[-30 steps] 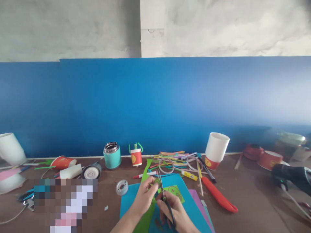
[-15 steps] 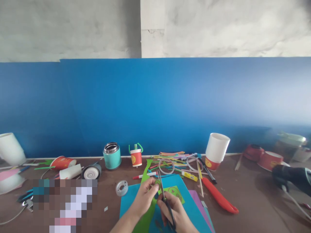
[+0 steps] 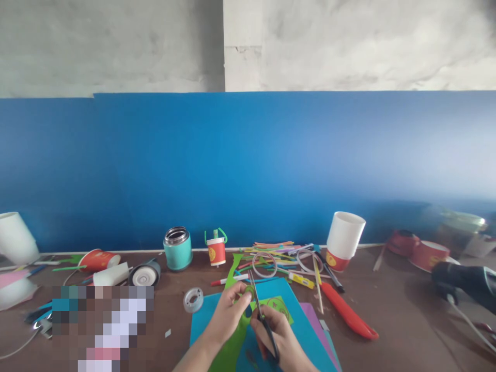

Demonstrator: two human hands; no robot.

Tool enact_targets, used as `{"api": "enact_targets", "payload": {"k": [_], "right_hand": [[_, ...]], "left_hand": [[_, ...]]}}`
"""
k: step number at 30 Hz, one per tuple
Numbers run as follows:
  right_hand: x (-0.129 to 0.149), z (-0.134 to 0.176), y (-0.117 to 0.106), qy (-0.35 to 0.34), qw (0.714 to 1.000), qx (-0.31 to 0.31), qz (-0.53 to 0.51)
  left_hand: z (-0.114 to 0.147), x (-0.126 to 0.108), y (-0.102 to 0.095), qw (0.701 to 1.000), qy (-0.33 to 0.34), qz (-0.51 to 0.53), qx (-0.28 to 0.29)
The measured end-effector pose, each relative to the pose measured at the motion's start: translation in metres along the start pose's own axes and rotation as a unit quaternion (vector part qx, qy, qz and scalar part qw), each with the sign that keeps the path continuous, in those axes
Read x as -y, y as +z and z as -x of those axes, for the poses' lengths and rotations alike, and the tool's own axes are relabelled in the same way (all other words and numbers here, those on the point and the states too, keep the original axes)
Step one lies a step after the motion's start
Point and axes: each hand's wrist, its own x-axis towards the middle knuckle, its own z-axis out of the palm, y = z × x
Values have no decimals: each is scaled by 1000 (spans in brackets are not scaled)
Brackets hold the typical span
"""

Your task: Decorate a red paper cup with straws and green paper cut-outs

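Scissors with dark handles are in my right hand, the fingers wrapped through the loops and the blades pointing away from me. My left hand pinches a small round piece of green paper right against the blades. Below both hands lies a blue sheet. On it rest a green strip of paper and a light green piece with circles drawn on it, partly hidden by my right hand. A purple sheet sticks out from under the blue one.
A clear tape roll is left of the blue sheet. Behind are a turquoise flask, a small red cup with green arms, pipe cleaners and stacked paper cups. A red-handled tool and a hot-air gun lie right.
The green piece and the scissor blades have shifted very slightly in my hands. Otherwise the view has only moved a little, and everything on the table stays in place.
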Motion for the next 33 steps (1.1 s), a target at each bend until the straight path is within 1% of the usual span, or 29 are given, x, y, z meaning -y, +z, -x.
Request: {"api": "enact_targets", "payload": {"k": [3, 6, 16, 21, 24, 28, 33], "right_hand": [[0, 0, -1, -4, 1000, 3, 2], [1, 0, -1, -3, 1000, 5, 5], [-3, -1, 0, -15, 1000, 3, 2], [2, -1, 0, 2, 1000, 2, 0], [4, -1, 0, 7, 1000, -4, -5], [0, -2, 0, 5, 1000, -2, -11], [-4, -3, -2, 5, 1000, -6, -2]], "left_hand": [[0, 1, 3, 1000, -1, 0, -16], [2, 3, 5, 1000, 0, 13, -20], [0, 8, 3, 1000, 5, 28, -3], [0, 6, 0, 1000, 2, 29, 11], [0, 3, -1, 999, 0, 41, 10], [-1, 1, 1, 997, -20, 69, 1], [-1, 0, 5, 994, -53, 93, -34]]}}
